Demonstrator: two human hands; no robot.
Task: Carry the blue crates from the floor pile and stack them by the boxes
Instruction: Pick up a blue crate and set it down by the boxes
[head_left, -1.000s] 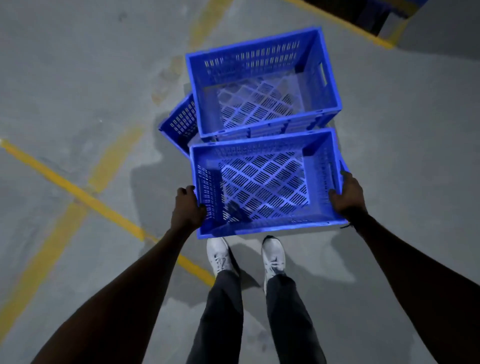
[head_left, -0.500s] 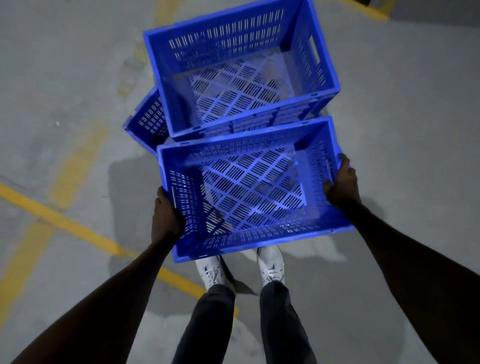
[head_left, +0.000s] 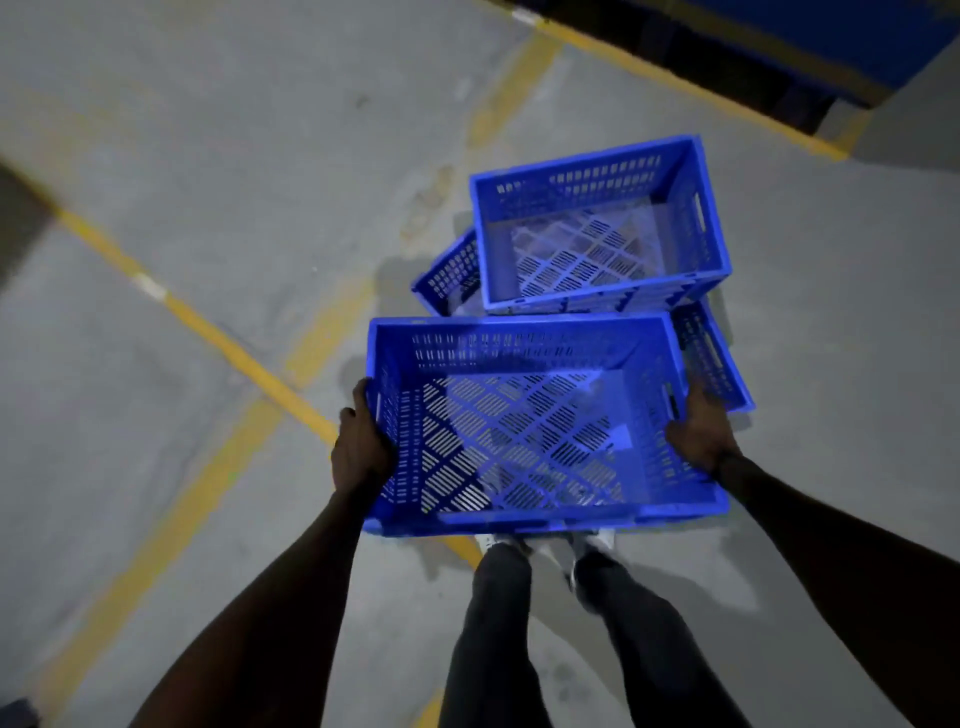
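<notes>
Above a grey concrete floor (head_left: 218, 171) crossed by yellow lines (head_left: 208, 332), an empty blue crate (head_left: 519, 431) is held level at its two short ends. The left hand (head_left: 361, 447) is clenched over one end wall and the right hand (head_left: 698, 434) is wrapped around the opposite end beside a handle slot. Compared with a second ago, the crate is raised clear of the pile (head_left: 597, 228) and drawn back towards the body, so that the white shoes (head_left: 498, 543) are now almost hidden beneath its near edge. At least two more crates are left behind it, the upper one resting askew on a lower one. The lift is judged complete and the carry begun; the boxes named in the task are not seen, so the drop-off spot cannot be told.
</notes>
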